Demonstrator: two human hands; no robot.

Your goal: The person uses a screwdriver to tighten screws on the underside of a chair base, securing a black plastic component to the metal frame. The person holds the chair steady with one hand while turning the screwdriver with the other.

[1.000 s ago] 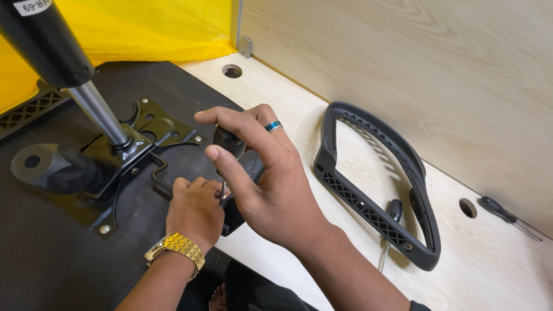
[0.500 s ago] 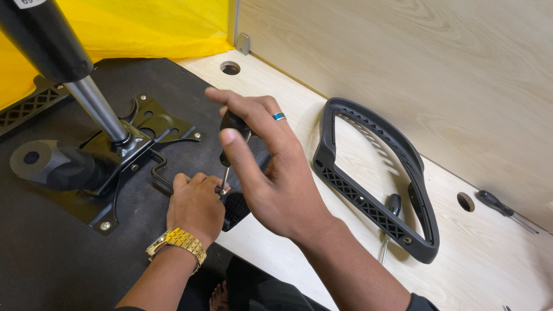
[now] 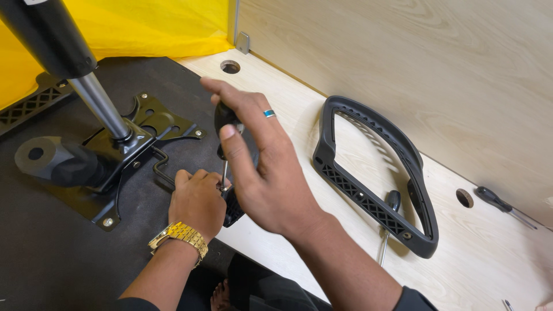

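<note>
Right hand [image 3: 271, 173] grips screwdriver [image 3: 223, 151] by its stiff black handle | left hand [image 3: 197, 201] pinches tip (slip-prone) | seat underside's [image 3: 52, 253] right edge.

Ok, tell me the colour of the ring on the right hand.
Blue-teal band on the right hand, clearest in the head view.

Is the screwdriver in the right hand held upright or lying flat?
Upright: the right hand grips the screwdriver handle on top, shaft pointing down beside the left hand.
</note>
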